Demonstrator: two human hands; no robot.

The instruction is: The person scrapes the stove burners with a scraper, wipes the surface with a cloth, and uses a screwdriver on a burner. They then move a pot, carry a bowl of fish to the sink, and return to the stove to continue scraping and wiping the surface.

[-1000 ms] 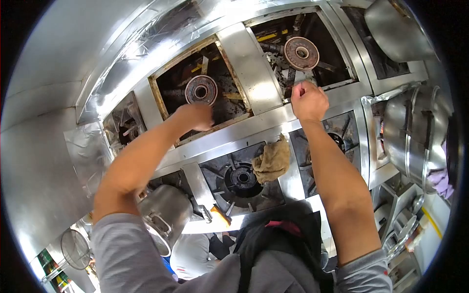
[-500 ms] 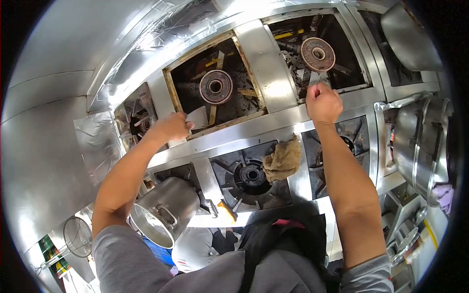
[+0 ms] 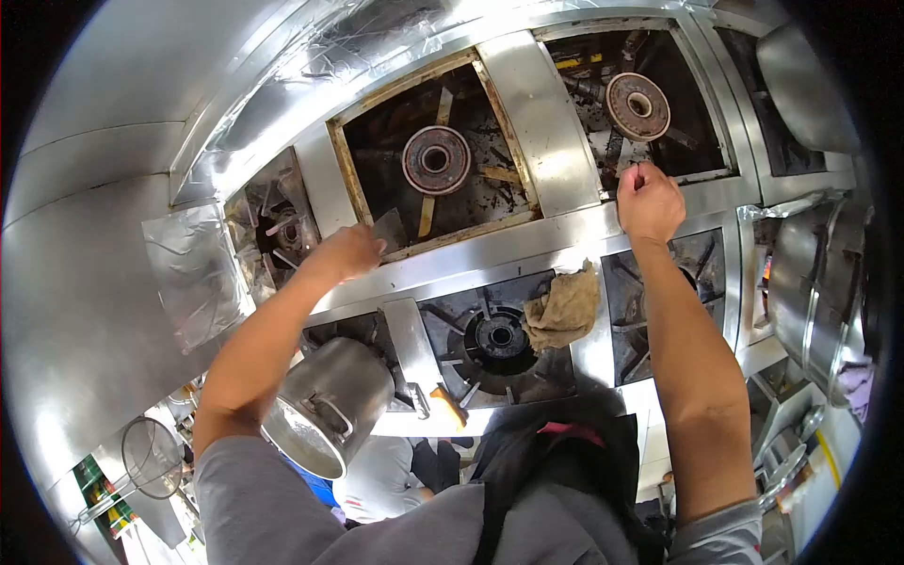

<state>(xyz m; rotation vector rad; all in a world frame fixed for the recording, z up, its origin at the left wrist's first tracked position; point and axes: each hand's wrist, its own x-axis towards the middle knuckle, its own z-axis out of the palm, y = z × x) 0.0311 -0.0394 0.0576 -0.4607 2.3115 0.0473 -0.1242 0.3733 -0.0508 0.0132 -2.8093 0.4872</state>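
Observation:
My left hand is closed round a flat, thin scraper, whose blade reaches over the near left corner of the left open burner well. Inside that well sits a round, rusty burner amid dark grime and loose bits. My right hand is a fist at the front rim of the right well, just below a second rusty burner. Whatever its fingers hold is hidden. A crumpled brown cloth lies between my arms, partly over a front burner.
A large steel pot tilts at the lower left beside an orange-handled tool. Big metal pans stand at the right. A wire strainer hangs at lower left. Another person's light clothing shows below the stove edge.
The view has shifted, so the stove appears slightly further right. The scraper in my left hand has changed angle and looks darker. My right fist stays at the right well's rim.

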